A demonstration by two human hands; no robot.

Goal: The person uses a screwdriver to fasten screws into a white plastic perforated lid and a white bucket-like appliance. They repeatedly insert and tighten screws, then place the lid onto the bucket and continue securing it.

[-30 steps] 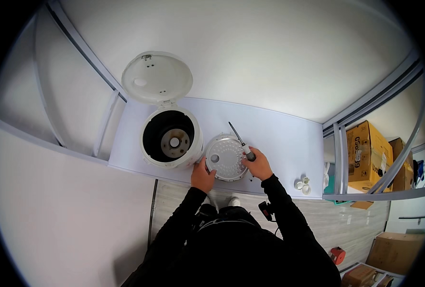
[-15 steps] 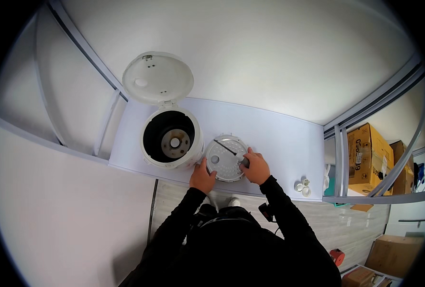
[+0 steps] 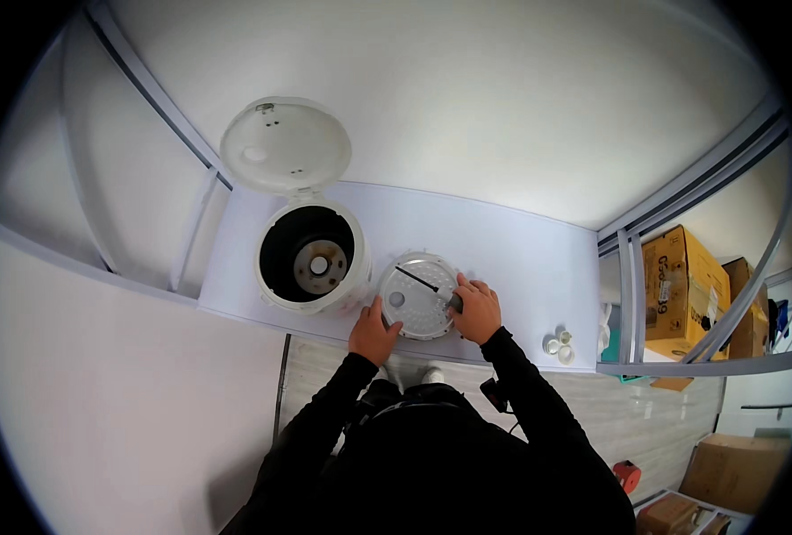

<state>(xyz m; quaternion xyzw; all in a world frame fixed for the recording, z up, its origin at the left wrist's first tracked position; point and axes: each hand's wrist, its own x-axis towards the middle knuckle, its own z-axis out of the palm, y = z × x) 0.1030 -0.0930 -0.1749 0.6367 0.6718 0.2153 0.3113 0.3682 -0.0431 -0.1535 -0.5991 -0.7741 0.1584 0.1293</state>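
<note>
"What are the fingers doing?"

"The right hand (image 3: pixel 479 312) has its fingers closed around the dark handle of a screwdriver (image 3: pixel 416 278). The long thin rod points to the far left, over a pale round plate (image 3: pixel 414 325)."

"Is the tip touching the plate?"

"I can't tell from up here. The left hand (image 3: pixel 373 333) is at the plate's near left edge. Its thumb and first finger are apart, with the edge between them. (I can't tell if they squeeze it.)"

"What does the plate look like?"

"It has lots of tiny dots and one bigger round spot on its left side. It lies on a white table (image 3: pixel 512 241), close to the near edge, between the two hands."

"And what's to the left of it?"

"A big white cooker (image 3: pixel 360 270), just beside the plate. It's dark inside, with a metal piece at the bottom. Its lid (image 3: pixel 289 147) stands open on the far side."

"And on the right?"

"Three small round things (image 3: pixel 566 355) sit together by the table's near right corner. Past the table, farther right, is a yellow box (image 3: pixel 688 299)."
</note>
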